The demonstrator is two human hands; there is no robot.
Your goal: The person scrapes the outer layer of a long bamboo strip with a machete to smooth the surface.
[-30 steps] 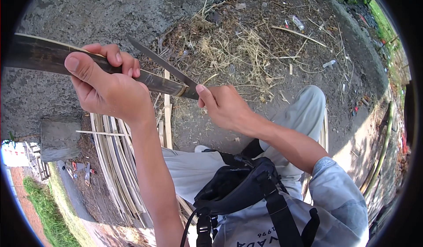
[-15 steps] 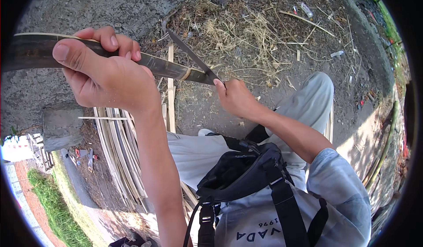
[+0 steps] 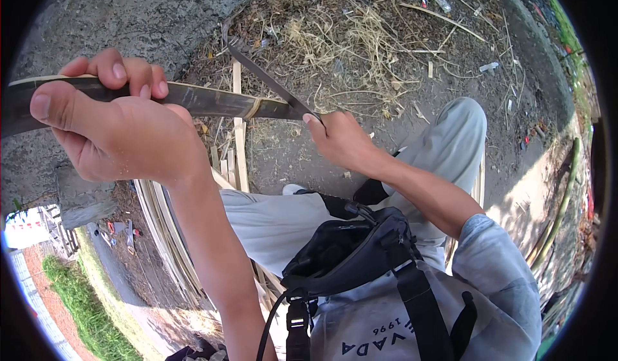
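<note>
My left hand [image 3: 122, 129] is wrapped round a long, dark bamboo strip [image 3: 215, 103], its thumb lying along the near face. The strip runs from the left rim toward my right hand, with a pale ring like a node near its right end. Closed on the grip of a knife is my right hand [image 3: 344, 143]; the fingers hide most of the handle. The knife's narrow dark blade [image 3: 261, 72] slants up and left, crossing the strip close to its right end. Whether the edge bites into the bamboo, I cannot tell.
Pale split strips [image 3: 168, 232] lie in a bundle at my left, beside a concrete block [image 3: 84, 197]. Straw-like shavings [image 3: 360, 45] cover the ground ahead, with a plastic bottle [image 3: 441, 1] beyond. An open black bag [image 3: 347, 248] hangs at my front.
My left hand has moved left and slightly toward me, carrying the bamboo strip along. My right hand and the knife have shifted a little left; the blade still crosses the strip's right end.
</note>
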